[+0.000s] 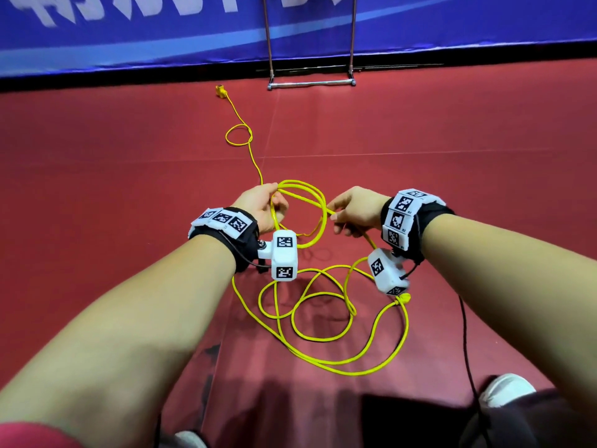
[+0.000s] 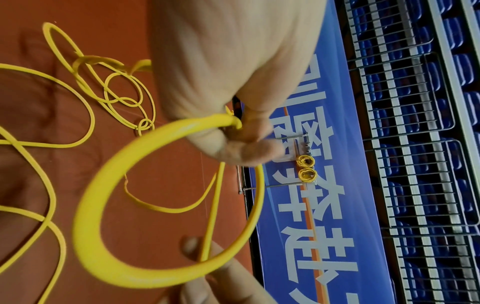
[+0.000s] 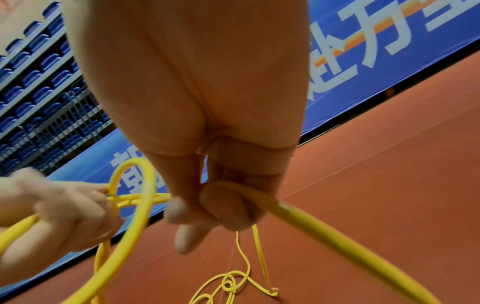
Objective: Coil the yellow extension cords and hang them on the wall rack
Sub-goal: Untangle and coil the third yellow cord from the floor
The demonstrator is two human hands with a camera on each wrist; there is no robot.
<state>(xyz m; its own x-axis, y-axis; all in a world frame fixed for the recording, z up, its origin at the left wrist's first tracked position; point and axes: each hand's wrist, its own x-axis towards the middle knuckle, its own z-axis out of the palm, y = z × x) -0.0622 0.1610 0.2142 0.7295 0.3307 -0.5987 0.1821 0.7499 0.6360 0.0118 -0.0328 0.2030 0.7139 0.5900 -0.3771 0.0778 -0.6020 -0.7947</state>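
Loops of the yellow extension cord (image 1: 303, 202) hang gripped in the left hand (image 1: 261, 208); the right hand (image 1: 353, 210) pinches the feed beside them. Slack below, on the floor (image 1: 129, 176), crosses itself and could snag.

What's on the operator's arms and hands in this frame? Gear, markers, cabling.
Both forearms are bare, no gloves on the left hand or right hand. Each wrist wears a black band with white square fiducial tags. A white boxy camera module, also tagged, hangs under each wrist, trailing a thin black cable.
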